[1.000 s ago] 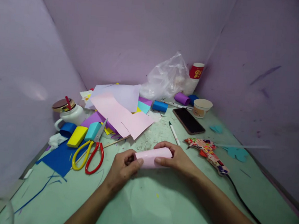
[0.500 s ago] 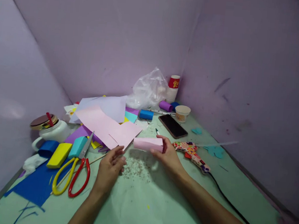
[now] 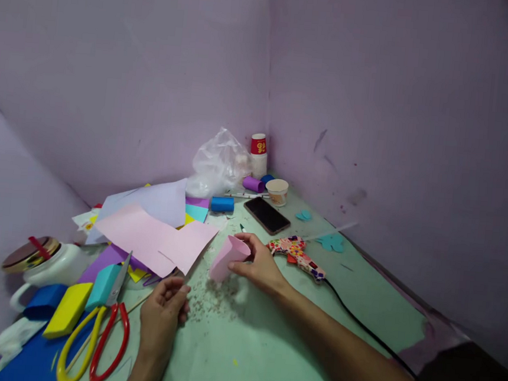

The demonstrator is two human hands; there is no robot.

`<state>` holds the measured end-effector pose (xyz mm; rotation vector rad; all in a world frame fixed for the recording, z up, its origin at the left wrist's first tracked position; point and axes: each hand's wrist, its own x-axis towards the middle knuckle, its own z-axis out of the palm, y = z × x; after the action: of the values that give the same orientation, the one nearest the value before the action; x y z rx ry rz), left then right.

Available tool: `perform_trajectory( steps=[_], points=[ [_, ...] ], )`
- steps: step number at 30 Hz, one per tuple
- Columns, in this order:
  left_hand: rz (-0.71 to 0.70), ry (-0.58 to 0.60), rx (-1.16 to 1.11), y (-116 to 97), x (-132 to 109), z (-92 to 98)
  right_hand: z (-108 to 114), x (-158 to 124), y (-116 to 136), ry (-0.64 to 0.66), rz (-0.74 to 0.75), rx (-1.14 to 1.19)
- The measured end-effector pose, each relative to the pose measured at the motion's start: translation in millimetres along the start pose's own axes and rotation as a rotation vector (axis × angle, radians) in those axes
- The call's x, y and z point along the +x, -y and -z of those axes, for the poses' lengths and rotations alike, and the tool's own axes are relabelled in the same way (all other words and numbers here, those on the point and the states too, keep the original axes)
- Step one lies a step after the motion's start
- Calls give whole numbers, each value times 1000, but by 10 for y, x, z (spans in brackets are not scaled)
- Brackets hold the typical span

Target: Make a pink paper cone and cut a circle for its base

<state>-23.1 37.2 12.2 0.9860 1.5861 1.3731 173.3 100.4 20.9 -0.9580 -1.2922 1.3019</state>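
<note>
My right hand grips a rolled pink paper tube between thumb and fingers, its open end tilted up, above brown specks scattered on the table. My left hand rests loosely curled at the table, fingers slightly apart, with nothing visible in it. Near its fingertips lies a large cut pink paper sheet. A thin wooden stick runs toward this hand from scissors with one yellow and one red handle.
A floral glue gun with a black cord lies right of my right hand. Behind are a phone, a paper bowl, a blue tube and a plastic bag. Yellow and blue paper pieces and a white jar stand left.
The pink tube has turned from lying sideways to tilted, its open end now facing up. The view has swung right, shifting the table things leftward.
</note>
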Motion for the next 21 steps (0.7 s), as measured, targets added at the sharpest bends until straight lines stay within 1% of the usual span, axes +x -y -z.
perform_trajectory(
  steps=[2,3,6,8,10,12,16,21],
  points=[
    [-44,-13,41,-42,-51,-9,17,3,-3,89,-18,54],
    [-61,9,59,-63,-72,-17,22,1,2,149,-28,83],
    [-68,165,99,-94,-110,-51,13,-22,25,311,-74,165],
    [-43,276,111,-79,-124,-71,-10,-46,32,357,-107,201],
    [-2,357,108,-49,-142,-85,-39,-74,28,365,-141,230],
    [41,400,97,-25,-164,-93,-71,-102,14,353,-179,257],
    [68,414,88,-24,-189,-96,-118,-139,-23,318,-240,254],
    [58,442,105,-43,-193,-73,-136,-127,-68,267,-241,198]
  ],
)
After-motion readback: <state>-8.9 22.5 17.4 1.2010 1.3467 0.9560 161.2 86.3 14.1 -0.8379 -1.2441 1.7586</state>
